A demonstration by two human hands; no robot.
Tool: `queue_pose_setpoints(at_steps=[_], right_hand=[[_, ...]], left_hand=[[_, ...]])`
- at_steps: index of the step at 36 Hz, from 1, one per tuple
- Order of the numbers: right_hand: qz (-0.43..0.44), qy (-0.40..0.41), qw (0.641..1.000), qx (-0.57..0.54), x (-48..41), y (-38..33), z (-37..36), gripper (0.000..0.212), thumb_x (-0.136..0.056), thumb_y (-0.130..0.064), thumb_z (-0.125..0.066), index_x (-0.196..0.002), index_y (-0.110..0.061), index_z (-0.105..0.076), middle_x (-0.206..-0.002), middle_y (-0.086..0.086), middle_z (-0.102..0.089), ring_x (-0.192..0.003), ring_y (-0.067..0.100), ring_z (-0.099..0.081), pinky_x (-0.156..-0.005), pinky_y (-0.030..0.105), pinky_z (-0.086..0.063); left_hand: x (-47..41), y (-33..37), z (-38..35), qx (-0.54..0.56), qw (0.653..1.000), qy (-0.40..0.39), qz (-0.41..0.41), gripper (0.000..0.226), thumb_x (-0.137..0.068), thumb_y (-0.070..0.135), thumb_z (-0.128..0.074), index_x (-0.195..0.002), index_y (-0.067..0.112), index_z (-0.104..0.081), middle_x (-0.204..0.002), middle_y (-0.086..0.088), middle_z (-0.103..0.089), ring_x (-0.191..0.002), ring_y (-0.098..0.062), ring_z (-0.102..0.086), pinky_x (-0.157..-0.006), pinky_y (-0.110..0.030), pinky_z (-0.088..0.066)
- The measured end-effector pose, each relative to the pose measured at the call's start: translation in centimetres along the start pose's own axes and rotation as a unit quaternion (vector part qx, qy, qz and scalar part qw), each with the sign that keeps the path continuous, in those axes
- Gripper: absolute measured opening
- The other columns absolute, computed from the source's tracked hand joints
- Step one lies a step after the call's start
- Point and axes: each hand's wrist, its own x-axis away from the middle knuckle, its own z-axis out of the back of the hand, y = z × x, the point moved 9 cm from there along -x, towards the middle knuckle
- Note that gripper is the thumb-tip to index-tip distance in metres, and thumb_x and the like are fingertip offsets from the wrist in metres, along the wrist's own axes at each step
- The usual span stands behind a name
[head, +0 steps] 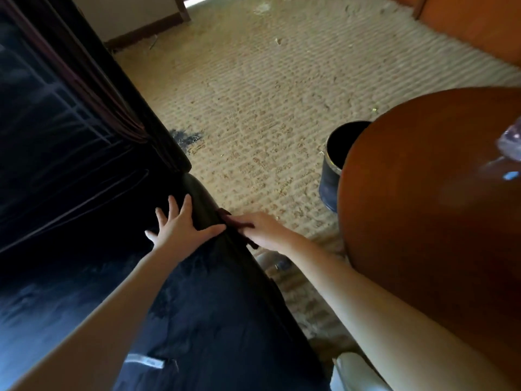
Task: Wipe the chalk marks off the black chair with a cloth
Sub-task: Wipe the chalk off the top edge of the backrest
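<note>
The black chair (56, 153) fills the left side, with thin white chalk marks (84, 190) streaked across its dark surface and paler smudges lower down. A dark wrinkled cloth (203, 306) with a white tag lies draped over the chair's rounded arm. My left hand (180, 224) rests flat on the arm at the cloth's upper end, fingers spread. My right hand (262, 230) is on the arm's outer side, its fingers curled round a dark edge of the cloth.
A round brown wooden table (428, 215) crowds the right side, with a clear plastic item (510, 142) on it. A dark bin (335, 167) stands on the beige carpet (267, 94) beside it. Orange wooden furniture (479, 26) is at the far right.
</note>
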Motion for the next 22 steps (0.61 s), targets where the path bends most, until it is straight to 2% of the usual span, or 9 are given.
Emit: queue_pose_setpoints(at_steps=[2, 4, 6, 7, 9, 10, 13, 18, 22], right_hand=[[-0.006, 0.001, 1.0, 0.017, 1.7, 0.9, -0.4, 0.043, -0.101, -0.009, -0.039, -0.139, -0.026, -0.05, -0.124, 0.006, -0.064, -0.079, 0.028, -0.059, -0.065, 0.027, -0.043], [-0.008, -0.001, 0.999, 0.039, 3.3, 1.4, -0.8, 0.046, -0.101, -0.009, -0.037, -0.142, -0.029, -0.046, -0.123, 0.003, -0.064, -0.068, 0.025, -0.054, -0.062, 0.028, -0.038], [-0.017, -0.001, 0.999, 0.05, 5.1, 1.8, -1.1, 0.045, -0.102, -0.011, -0.037, -0.143, -0.029, -0.044, -0.124, -0.003, -0.063, -0.078, 0.021, -0.062, -0.07, 0.027, -0.049], [-0.02, 0.002, 0.998, 0.054, 6.1, 1.9, -1.3, 0.044, -0.102, -0.012, -0.037, -0.142, -0.028, -0.044, -0.13, -0.004, -0.059, -0.093, 0.024, -0.065, -0.083, 0.032, -0.053], [-0.024, 0.015, 0.998, 0.058, 7.8, 2.3, -1.5, 0.042, -0.102, -0.013, -0.039, -0.14, -0.028, -0.047, -0.138, -0.003, -0.054, -0.114, 0.03, -0.058, -0.099, 0.042, -0.046], [-0.024, 0.02, 0.998, 0.052, 8.6, 2.5, -1.7, 0.041, -0.102, -0.013, -0.04, -0.139, -0.027, -0.048, -0.138, -0.004, -0.053, -0.118, 0.027, -0.056, -0.102, 0.039, -0.044], [-0.025, 0.02, 0.999, 0.024, 10.5, 2.7, -3.0, 0.04, -0.103, -0.009, -0.039, -0.14, -0.021, -0.048, -0.143, -0.009, -0.044, -0.129, 0.006, -0.042, -0.103, 0.009, -0.032], [0.008, 0.069, 0.996, 0.06, 13.1, 1.9, -4.1, 0.045, -0.102, -0.003, -0.038, -0.144, -0.017, -0.041, -0.148, -0.006, -0.038, -0.133, -0.002, -0.028, -0.099, -0.004, -0.017], [0.032, 0.078, 0.99, 0.11, 15.0, 1.6, -5.4, 0.051, -0.097, 0.006, -0.038, -0.144, -0.015, -0.043, -0.152, 0.001, -0.035, -0.142, 0.008, -0.026, -0.109, 0.005, -0.015]], left_hand=[[0.9, 0.3, 0.1, 0.015, 1.0, 0.024, -0.005, 0.111, -0.068, 0.077, -0.056, -0.153, 0.03, -0.002, -0.16, -0.001, 0.009, -0.146, -0.032, 0.009, -0.109, -0.066, -0.005], [2.0, 1.1, 0.1, 0.02, 0.999, 0.047, -0.013, 0.103, -0.074, 0.072, -0.056, -0.153, 0.027, -0.007, -0.161, -0.004, 0.004, -0.146, -0.032, 0.006, -0.111, -0.065, -0.008], [3.5, 2.1, -0.2, 0.009, 0.998, 0.054, -0.02, 0.092, -0.082, 0.065, -0.053, -0.153, 0.026, -0.009, -0.16, -0.006, 0.004, -0.146, -0.033, 0.005, -0.111, -0.065, -0.011], [4.2, 2.6, -0.6, -0.002, 0.999, 0.043, -0.024, 0.089, -0.085, 0.064, -0.051, -0.153, 0.026, -0.007, -0.16, -0.006, 0.006, -0.146, -0.033, 0.006, -0.111, -0.065, -0.011], [5.7, 3.1, -2.1, -0.033, 0.999, -0.02, -0.037, 0.095, -0.084, 0.065, -0.052, -0.152, 0.029, 0.002, -0.159, -0.004, 0.017, -0.145, -0.033, 0.013, -0.11, -0.067, -0.011], [6.4, 3.1, -3.0, -0.051, 0.995, -0.064, -0.048, 0.102, -0.08, 0.067, -0.056, -0.151, 0.03, 0.008, -0.157, -0.004, 0.023, -0.144, -0.033, 0.017, -0.109, -0.067, -0.01], [8.5, 2.6, -4.9, -0.098, 0.98, -0.146, -0.094, 0.119, -0.073, 0.066, -0.065, -0.148, 0.03, 0.019, -0.152, -0.002, 0.035, -0.142, -0.033, 0.023, -0.11, -0.065, -0.011], [9.3, 2.7, -5.4, -0.094, 0.98, -0.127, -0.123, 0.125, -0.067, 0.064, -0.072, -0.15, 0.029, 0.015, -0.154, -0.002, 0.031, -0.143, -0.033, 0.021, -0.109, -0.066, -0.015], [9.4, 2.8, -5.4, -0.088, 0.981, -0.107, -0.133, 0.125, -0.066, 0.064, -0.072, -0.151, 0.029, 0.013, -0.155, -0.002, 0.028, -0.144, -0.033, 0.019, -0.108, -0.066, -0.015]])
